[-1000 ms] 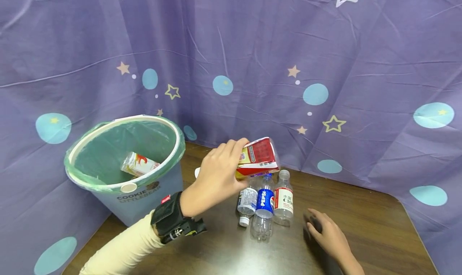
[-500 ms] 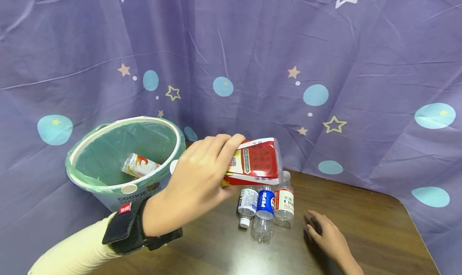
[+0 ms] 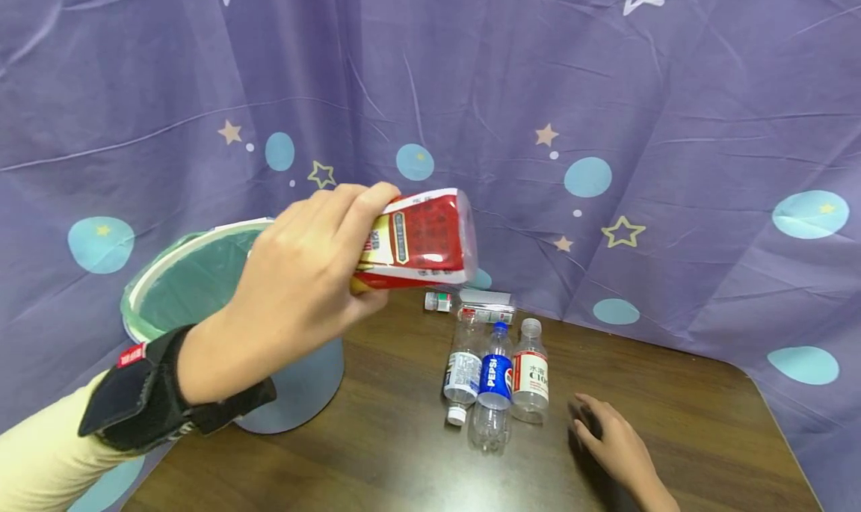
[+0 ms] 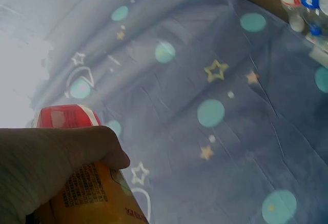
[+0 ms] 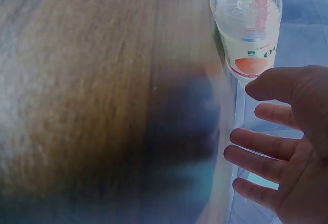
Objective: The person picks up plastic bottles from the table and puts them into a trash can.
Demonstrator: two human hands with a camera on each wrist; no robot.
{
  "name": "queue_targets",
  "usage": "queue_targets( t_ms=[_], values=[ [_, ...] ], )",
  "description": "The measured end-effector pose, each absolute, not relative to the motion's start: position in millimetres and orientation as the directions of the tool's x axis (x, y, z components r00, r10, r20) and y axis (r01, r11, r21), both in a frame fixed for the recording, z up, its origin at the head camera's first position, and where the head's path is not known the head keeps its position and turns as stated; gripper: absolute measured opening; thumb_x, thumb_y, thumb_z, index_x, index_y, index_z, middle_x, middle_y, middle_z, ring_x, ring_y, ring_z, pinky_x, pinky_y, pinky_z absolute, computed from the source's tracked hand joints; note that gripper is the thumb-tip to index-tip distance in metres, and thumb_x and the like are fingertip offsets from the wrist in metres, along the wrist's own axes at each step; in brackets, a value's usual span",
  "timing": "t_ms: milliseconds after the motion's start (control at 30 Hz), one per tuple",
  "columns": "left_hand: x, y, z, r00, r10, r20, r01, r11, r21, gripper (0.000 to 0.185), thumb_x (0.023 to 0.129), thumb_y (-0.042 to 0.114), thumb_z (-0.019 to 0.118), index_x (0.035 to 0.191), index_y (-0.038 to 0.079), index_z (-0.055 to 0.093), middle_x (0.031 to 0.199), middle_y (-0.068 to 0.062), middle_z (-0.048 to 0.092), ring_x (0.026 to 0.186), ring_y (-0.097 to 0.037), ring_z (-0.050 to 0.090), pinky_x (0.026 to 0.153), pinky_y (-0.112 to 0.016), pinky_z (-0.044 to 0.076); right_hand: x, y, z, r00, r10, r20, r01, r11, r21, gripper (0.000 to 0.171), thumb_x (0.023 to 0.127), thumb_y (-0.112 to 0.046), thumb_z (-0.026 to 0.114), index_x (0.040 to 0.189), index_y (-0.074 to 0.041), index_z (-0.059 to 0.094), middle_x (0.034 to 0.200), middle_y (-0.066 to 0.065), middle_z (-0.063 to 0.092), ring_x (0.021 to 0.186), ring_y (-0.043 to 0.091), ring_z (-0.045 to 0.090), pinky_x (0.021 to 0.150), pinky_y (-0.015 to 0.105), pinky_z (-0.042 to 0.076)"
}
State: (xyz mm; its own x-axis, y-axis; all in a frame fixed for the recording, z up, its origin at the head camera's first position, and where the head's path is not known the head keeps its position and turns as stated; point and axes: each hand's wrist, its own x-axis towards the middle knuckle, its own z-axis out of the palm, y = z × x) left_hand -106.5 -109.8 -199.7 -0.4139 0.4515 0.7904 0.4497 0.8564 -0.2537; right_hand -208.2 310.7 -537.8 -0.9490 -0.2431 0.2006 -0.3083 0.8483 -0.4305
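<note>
A dark brown wooden bench (image 3: pixel 390 460) takes up the near half of this corner, its grain plain and a patch of light shining at the near side. A purple curtain (image 3: pixel 471 86) hangs behind it in soft folds, printed with orange stars, yellow star outlines and teal ovals. On the left stands a blue-grey bin (image 3: pixel 303 396), its mouth draped in a thin green liner (image 3: pixel 191 288).

The person's left hand (image 3: pixel 303 265) has its fingers wrapped around a red bottle (image 3: pixel 430 235), held in the air partly in front of the bin, well above the bench, its base pointing right. Its label is red, white and yellow with Chinese characters; the small print is too blurred to read. A black strap (image 3: pixel 124 392) circles that wrist over a cream sleeve.

At the right, the right hand (image 3: pixel 615 437) is low over the bench with loose, slightly bent fingers, holding nothing; whether it touches the wood I can't tell.

Between the hands lie three bottles side by side: a clear bottle (image 3: pixel 463 377) with its white cap near, a blue-labelled bottle (image 3: pixel 495 377) reading "PEPSI", and a cream-labelled bottle (image 3: pixel 530 377) reading "水溶 C10", cut off there. Another bottle (image 3: pixel 484 306) lies crosswise beyond them.
</note>
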Motion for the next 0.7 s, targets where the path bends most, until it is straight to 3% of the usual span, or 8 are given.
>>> queue_targets(
  t_ms=[333, 500, 700],
  values=[
    [-118.0, -149.7, -174.4, -0.474, 0.372, 0.798, 0.395, 0.9, -0.185, 0.074, 0.069, 0.013, 0.081, 0.135, 0.006, 0.047, 0.103, -0.016, 0.061, 0.084, -0.034, 0.058, 0.069, -0.047, 0.049, -209.9, 309.9, -535.6, -0.946, -0.244, 0.212, -0.315, 0.849, -0.425, 0.048, 0.089, -0.016, 0.074, 0.134, -0.004, 0.062, 0.114, 0.016, 0.071, 0.107, 0.041, 0.068, 0.084, 0.061, 0.053],
    [-128.4, -169.0, -163.7, -0.49, 0.317, 0.812, 0.38, 0.916, -0.128, 0.071, 0.071, 0.014, 0.078, 0.136, 0.004, 0.049, 0.103, -0.019, 0.063, 0.086, -0.035, 0.058, 0.073, -0.053, 0.051, -208.9, 309.7, -535.9, -0.942, -0.247, 0.225, -0.322, 0.85, -0.417, 0.048, 0.088, -0.014, 0.075, 0.132, -0.004, 0.063, 0.112, 0.016, 0.072, 0.106, 0.041, 0.068, 0.084, 0.062, 0.053],
    [-137.1, -189.9, -149.5, -0.558, 0.222, 0.799, 0.335, 0.942, -0.028, 0.076, 0.073, 0.015, 0.08, 0.14, 0.007, 0.045, 0.114, -0.021, 0.063, 0.098, -0.037, 0.06, 0.083, -0.06, 0.052, -207.8, 309.2, -536.3, -0.948, -0.249, 0.198, -0.312, 0.85, -0.423, 0.048, 0.089, -0.016, 0.073, 0.135, -0.004, 0.062, 0.115, 0.017, 0.071, 0.107, 0.041, 0.068, 0.085, 0.061, 0.054]
  ],
)
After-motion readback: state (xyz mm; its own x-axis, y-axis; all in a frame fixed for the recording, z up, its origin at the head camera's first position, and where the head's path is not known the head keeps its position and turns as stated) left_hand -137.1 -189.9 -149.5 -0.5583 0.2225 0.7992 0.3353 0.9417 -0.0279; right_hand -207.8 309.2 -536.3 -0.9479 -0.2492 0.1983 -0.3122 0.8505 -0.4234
